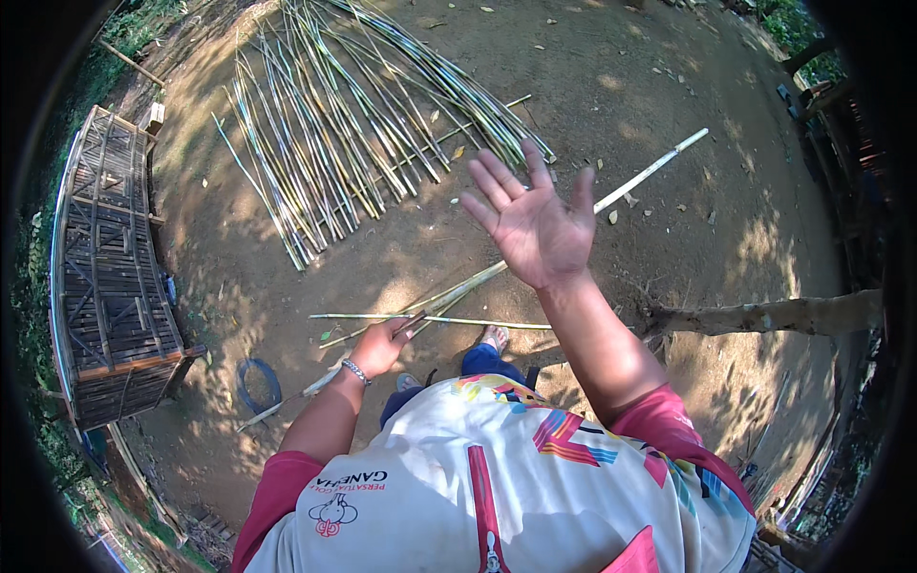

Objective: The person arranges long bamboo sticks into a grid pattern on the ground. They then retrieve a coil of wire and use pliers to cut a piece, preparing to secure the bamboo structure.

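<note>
My left hand (375,350), with a bracelet at its wrist, is closed low in front of me. A thin brown stick-like piece (415,321) pokes out past its fingers; the rest is hidden in the grip. My right hand (541,229) is raised, palm up and fingers spread, with nothing in it. Behind both hands a long pale bamboo pole (651,170) runs slantwise along the ground, from upper right to lower left. Near my feet a thinner green bamboo pole (516,326) crosses it.
Many slender bamboo poles (349,134) lie fanned out on the dirt ahead. At the left stands a slatted bamboo structure (115,277), with a dark coil (258,384) on the ground nearby. A tree trunk (764,313) is close on my right. Fallen leaves are scattered about.
</note>
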{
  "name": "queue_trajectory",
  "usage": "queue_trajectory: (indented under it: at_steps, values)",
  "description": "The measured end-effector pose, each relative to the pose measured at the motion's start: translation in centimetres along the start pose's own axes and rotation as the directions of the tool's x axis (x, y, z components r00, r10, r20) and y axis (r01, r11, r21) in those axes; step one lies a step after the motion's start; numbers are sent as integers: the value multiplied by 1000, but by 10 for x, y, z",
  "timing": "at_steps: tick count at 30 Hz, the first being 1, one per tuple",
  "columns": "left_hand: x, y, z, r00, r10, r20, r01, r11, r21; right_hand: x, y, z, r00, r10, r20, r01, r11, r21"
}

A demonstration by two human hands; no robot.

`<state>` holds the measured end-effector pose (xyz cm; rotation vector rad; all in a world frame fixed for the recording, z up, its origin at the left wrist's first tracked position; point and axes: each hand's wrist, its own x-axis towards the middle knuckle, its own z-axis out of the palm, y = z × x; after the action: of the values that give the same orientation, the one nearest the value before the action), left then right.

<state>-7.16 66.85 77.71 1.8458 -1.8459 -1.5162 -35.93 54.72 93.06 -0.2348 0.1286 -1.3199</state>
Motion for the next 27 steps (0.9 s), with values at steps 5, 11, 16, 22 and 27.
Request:
queue_trajectory:
  at_steps: [5, 11, 16, 22, 27]
  values:
    - [9, 30, -19, 990, -45, -134, 54, 997, 60, 36, -85, 24, 955, -298, -4, 288, 921, 262]
    - [28, 23, -58, 971, -96, -218, 107, 993, 41, 103, -78, 27, 965, -264, -2, 259, 945, 199]
    - [82, -15, -98, 967, 28, -253, 13, 987, 158, 180, -7, -33, 989, 20, -143, -121, 660, -741]
    - [192, -42, -165, 991, 99, -84, -88, 987, 134, 231, 128, -151, 730, 663, -167, 498, -682, -535]
    - [267, -58, -227, 998, 57, -34, -55, 997, 47, 311, 185, -194, 654, 698, -293, 395, -645, -654]
